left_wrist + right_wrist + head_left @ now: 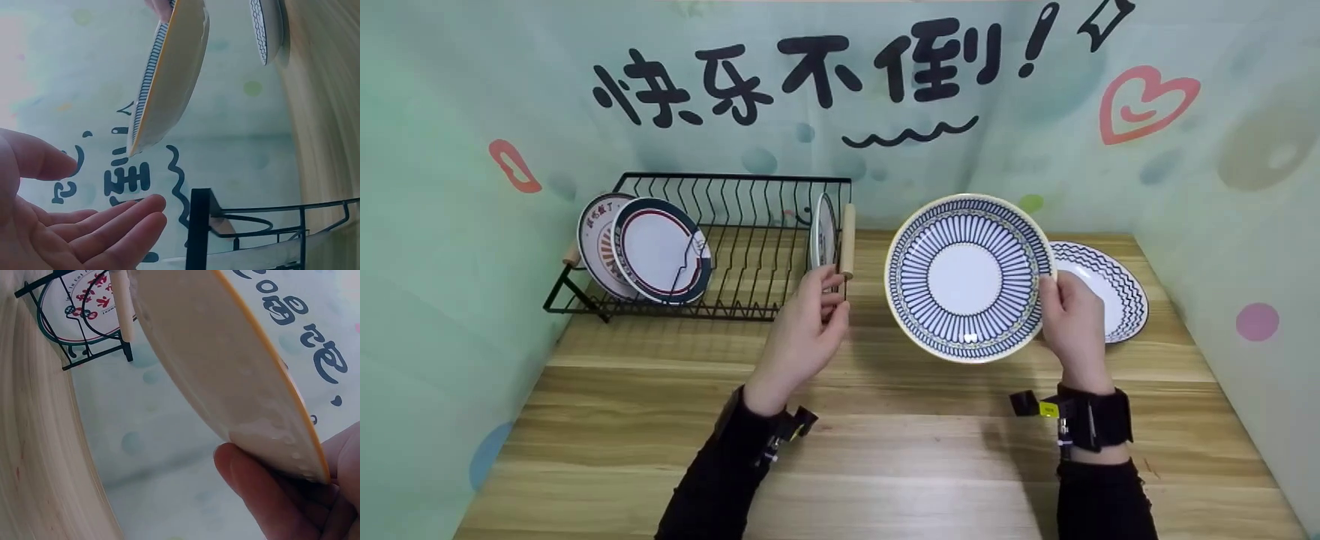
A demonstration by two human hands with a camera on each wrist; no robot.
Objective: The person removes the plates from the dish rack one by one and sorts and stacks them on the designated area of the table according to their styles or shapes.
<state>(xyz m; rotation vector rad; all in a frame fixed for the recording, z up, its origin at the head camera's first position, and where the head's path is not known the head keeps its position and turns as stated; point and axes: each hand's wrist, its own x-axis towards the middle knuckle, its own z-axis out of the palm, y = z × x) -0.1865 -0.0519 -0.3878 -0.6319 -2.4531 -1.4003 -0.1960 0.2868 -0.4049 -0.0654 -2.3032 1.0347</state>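
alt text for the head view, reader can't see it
A right hand holds up a yellow-rimmed, blue-patterned plate over a wooden table, with a wavy-patterned dish partly hidden behind. The left hand, empty, is near a black rack holding three plates.

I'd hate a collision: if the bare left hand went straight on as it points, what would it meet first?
In the head view, probably the pale wooden cylindrical handle at the right end of the black metal wire rack, just beyond the left hand. Depth is unclear; the hand might pass above.
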